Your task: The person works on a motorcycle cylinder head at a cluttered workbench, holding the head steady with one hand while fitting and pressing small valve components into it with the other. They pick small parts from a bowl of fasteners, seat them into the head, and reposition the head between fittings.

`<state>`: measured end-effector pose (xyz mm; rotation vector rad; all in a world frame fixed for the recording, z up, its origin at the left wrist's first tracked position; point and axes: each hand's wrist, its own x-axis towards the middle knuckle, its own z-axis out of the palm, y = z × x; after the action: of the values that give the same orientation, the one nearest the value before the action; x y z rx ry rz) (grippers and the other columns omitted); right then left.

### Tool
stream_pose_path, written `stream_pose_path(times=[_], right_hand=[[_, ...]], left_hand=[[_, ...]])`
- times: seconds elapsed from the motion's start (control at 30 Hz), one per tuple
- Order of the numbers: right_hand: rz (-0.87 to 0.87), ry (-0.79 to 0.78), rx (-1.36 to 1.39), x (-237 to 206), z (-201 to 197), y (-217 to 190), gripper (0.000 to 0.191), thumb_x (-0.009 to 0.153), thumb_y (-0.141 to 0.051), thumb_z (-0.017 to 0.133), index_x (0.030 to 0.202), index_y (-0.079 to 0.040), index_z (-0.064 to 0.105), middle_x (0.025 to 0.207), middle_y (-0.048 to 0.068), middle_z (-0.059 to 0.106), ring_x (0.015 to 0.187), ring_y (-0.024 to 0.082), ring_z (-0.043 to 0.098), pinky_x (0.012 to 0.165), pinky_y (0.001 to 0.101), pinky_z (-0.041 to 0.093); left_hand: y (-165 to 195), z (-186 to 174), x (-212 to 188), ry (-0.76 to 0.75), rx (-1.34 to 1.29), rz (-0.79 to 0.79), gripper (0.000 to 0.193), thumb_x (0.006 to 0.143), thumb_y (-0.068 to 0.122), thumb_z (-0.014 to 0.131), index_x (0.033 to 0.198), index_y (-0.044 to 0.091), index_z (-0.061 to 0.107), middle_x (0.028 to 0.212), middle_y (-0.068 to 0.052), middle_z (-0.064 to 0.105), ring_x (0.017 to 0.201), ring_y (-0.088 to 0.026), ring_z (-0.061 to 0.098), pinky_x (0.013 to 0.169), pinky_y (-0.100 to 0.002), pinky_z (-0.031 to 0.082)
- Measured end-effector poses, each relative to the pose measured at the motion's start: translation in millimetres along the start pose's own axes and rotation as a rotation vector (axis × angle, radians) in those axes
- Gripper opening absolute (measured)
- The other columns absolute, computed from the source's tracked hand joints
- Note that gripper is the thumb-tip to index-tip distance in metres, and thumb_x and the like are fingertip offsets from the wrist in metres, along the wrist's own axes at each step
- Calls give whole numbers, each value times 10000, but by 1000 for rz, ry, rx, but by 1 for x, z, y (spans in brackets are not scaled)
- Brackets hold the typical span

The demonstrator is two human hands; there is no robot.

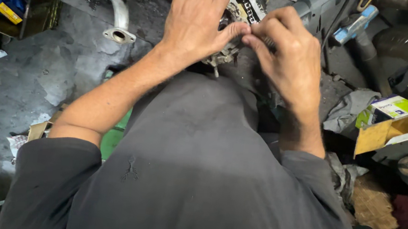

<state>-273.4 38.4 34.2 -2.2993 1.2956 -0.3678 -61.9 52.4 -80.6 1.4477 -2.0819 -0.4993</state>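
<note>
head view, looking down over a dark grey garment to both hands at work on a metal engine part (238,17), a greasy assembly with a short run of chain showing along its upper side. left hand (196,20) lies spread over the part, four fingers fanned wide and pointing away from the body, palm pressed flat on it, apparently to steady it against the lap while the finer work is done. right hand (291,58) is curled, its fingers drawn in narrow, forefinger and thumb brought to meet the left thumb just at the part's near right edge. the two thumbs touch or nearly touch there; something small may be pinched between them, but the view is too poor to tell what, or whether anything is held at all. the part sits directly beneath the left fingers and just beyond the right fingertips, its lower lugs projecting below the left thumb. well apart from the fingers: a white metal bracket (119,7) to the left of the left hand, a blue-handled tool (356,23) just right of the right knuckles, and green-and-yellow cartons (390,116) farther right, beside a grey rag (348,109).
</note>
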Motion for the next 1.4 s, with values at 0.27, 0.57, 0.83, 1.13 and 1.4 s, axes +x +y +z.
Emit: stream_pose_path(times=[0.27, 0.57, 0.83, 1.13, 1.4], right_hand=[[-2, -9, 63, -4, 1, 4, 202, 956, -99, 868, 1035, -2, 709, 1113, 102, 664, 941, 289, 716, 787, 371, 566], [-13, -32, 27, -8, -1, -1, 193, 969, -140, 852, 996, -29, 698, 1121, 71, 653, 926, 300, 705, 755, 399, 541], [5, 21, -57, -8, 0, -11, 190, 992, -163, 836, 984, -38, 693, 1127, 59, 654, 882, 281, 702, 727, 401, 536], [-15, -34, -254, -8, -4, -28, 208, 1017, -225, 801, 966, -64, 679, 1107, 53, 633, 804, 289, 686, 657, 422, 511], [-19, -100, -277, -6, -5, -35, 220, 1006, -243, 795, 986, -65, 669, 1086, 80, 613, 747, 303, 668, 598, 431, 497]], left_hand=[[3, -6, 4, -6, -26, -2, 815, 997, 626, 711, 1504, 28, 491, 1396, -172, 547, 1308, -374, 472, 1115, -564, 308], [7, -11, 4, -10, -22, 34, 778, 967, 600, 753, 1401, -6, 526, 1354, -186, 557, 1273, -395, 477, 1091, -577, 302], [8, -6, 3, 3, 76, 37, 732, 1025, 617, 694, 1395, 3, 546, 1325, -183, 572, 1253, -389, 489, 1109, -596, 295], [8, -5, 2, 4, 33, 51, 805, 980, 651, 693, 1423, -3, 536, 1339, -200, 570, 1259, -398, 482, 1094, -596, 290], [1, -6, -1, -45, 20, 63, 790, 1006, 613, 703, 1447, -7, 491, 1398, -211, 530, 1298, -411, 462, 1122, -594, 291]])
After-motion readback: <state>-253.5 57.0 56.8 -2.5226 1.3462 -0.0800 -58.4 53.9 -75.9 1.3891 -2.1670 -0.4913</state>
